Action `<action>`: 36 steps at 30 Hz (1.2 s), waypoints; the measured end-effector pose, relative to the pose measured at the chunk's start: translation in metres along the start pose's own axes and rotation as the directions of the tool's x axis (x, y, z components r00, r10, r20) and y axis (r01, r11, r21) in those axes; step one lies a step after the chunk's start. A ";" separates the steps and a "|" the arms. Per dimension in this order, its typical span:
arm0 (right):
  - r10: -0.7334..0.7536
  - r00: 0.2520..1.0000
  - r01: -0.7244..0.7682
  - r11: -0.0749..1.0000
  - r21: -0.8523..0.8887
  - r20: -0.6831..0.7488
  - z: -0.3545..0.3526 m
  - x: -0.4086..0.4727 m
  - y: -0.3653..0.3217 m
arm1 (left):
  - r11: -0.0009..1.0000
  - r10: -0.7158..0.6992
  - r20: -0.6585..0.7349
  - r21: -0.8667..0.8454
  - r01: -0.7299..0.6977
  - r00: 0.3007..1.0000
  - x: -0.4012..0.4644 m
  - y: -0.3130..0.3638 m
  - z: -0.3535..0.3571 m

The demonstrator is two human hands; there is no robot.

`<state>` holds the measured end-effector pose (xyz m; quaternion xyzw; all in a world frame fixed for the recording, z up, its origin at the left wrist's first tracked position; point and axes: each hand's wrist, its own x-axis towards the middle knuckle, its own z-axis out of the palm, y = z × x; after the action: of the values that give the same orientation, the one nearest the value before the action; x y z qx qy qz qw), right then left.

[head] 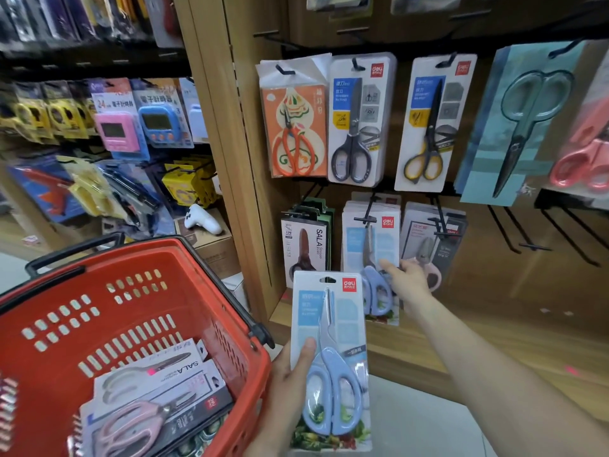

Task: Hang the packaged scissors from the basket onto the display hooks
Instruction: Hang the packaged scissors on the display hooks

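My left hand [290, 384] grips a packaged pair of blue-handled scissors [331, 361] upright, thumb on its front, just right of the red basket [138, 311]. My right hand [407, 280] reaches to the lower row of hooks, fingers touching the hanging stack of identical blue scissor packs [370, 249] on its hook [365, 219]. More packs lie in the basket's bottom, among them a pink-handled pair [138, 423] and a SALA pack [155, 367].
The wooden display panel [244, 159] carries hooks with orange, grey, yellow and teal scissor packs above, and SALA [304, 249] and pink packs [428, 245] below. Bare black hooks [534, 239] stick out at lower right. Left shelves hold timers and other goods.
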<state>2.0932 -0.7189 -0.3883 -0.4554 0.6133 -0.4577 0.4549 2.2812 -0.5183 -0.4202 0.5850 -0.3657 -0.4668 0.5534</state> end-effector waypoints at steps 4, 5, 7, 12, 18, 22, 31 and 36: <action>-0.063 0.977 0.033 0.988 -0.148 -0.205 -0.014 -0.039 0.008 | 1.000 0.005 0.048 -0.016 -0.005 0.999 -0.002 0.004 0.004; -0.063 0.979 0.048 0.996 -0.077 -0.196 -0.015 -0.058 0.014 | 1.000 0.007 0.065 -0.027 -0.005 0.998 -0.001 0.005 0.005; -0.008 1.000 0.006 0.990 0.143 0.011 -0.012 -0.101 0.030 | 0.999 0.014 0.092 -0.035 -0.011 0.996 0.001 0.007 0.010; 0.053 0.966 -0.122 0.956 0.267 0.254 -0.013 -0.156 0.045 | 0.998 0.057 0.126 -0.014 -0.056 0.990 0.008 0.009 0.024; -0.023 0.979 -0.042 0.949 0.311 0.201 -0.015 -0.149 0.039 | 0.996 0.085 0.080 -0.030 -0.083 0.993 0.015 0.015 0.042; -0.116 0.989 0.088 0.958 0.273 0.088 -0.009 -0.122 0.038 | 0.980 0.194 -0.051 0.053 -0.191 0.980 0.028 0.024 0.052; -0.139 0.990 0.141 0.959 0.245 -0.028 0.007 -0.078 0.026 | 0.960 0.179 -0.113 0.239 -0.148 0.977 0.070 0.049 0.065; -0.025 0.993 0.043 0.985 0.170 -0.111 0.015 -0.037 0.019 | 0.899 0.157 -0.007 0.415 -0.139 0.988 0.085 0.052 0.073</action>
<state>2.1116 -0.6818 -0.4038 -0.3993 0.5876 -0.5407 0.4505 2.2414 -0.6271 -0.3773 0.6686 -0.4882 -0.3235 0.4582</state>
